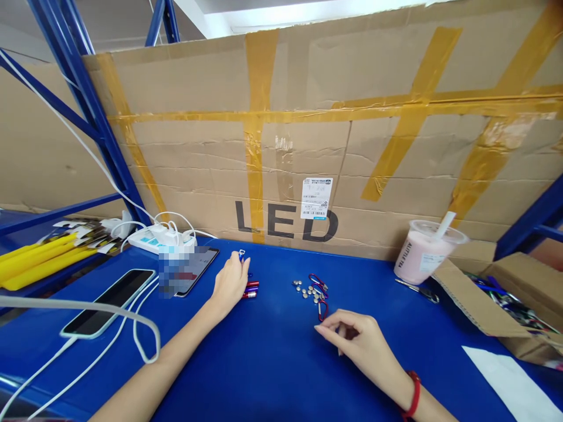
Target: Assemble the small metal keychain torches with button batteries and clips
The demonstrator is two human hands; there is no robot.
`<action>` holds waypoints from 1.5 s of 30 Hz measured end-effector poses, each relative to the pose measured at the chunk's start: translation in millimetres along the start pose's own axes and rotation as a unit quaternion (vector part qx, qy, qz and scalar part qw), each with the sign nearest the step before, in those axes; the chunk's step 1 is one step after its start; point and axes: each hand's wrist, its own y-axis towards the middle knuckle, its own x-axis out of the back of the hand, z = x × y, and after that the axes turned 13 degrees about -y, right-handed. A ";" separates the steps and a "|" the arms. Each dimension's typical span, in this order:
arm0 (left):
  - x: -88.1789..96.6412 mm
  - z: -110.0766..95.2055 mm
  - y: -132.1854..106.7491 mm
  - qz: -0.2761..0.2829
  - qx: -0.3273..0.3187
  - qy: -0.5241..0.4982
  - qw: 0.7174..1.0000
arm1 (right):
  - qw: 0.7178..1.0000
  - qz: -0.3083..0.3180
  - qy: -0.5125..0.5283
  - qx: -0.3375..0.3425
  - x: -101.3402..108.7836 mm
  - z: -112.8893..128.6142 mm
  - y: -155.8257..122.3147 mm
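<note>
My left hand [231, 284] is closed round a small blue piece with a silver metal loop [241, 254] sticking out above the fingers. Just right of that hand lie several short red and purple metal tubes [251, 289], partly hidden by it. My right hand [358, 334] is in a pinch, thumb against fingertips; whether anything is between them is too small to tell. Its fingertips are close to a red carabiner [323, 310]. Beyond that carabiner are several small silver button cells [304, 294] and a second carabiner [316, 281], red and purple.
A phone [109, 303] with white cables, a tablet-like screen [202, 266] and a power strip [153, 240] lie at left. At right stand a pink drink cup [424, 252], pliers-like metal tool [417, 290], open carton [484, 299] and white paper [510, 384]. A large cardboard box [211, 164] walls the back.
</note>
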 end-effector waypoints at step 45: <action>10.5 48.8 33.3 0.028 0.070 0.020 0.997 | 0.997 -0.070 -0.011 -0.024 -5.4 -8.9 -0.2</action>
